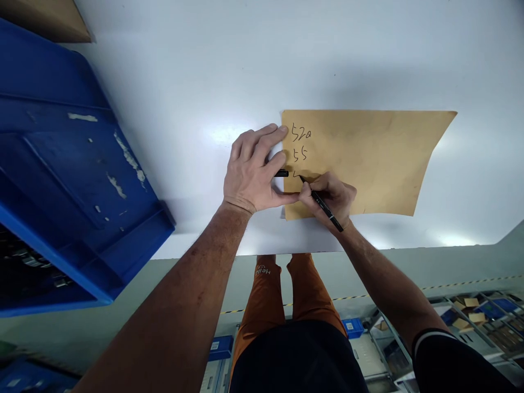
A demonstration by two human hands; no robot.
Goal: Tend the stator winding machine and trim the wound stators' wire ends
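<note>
A brown paper sheet lies near the front edge of the white table, its right end slightly curled. Handwritten figures, "520", "55" and part of a third line, stand at its left side. My right hand is closed on a black pen, whose tip touches the paper at the third line. My left hand rests over the sheet's left edge, thumb stretched toward the right hand. A black pen cap juts out from under its bent index finger, between finger and thumb; the rest is hidden.
A large blue plastic bin with torn label remains stands at the left, dark parts inside its lower opening. A brown cardboard piece is at the top left corner. Below the table edge are shelves with boxes and blue bins.
</note>
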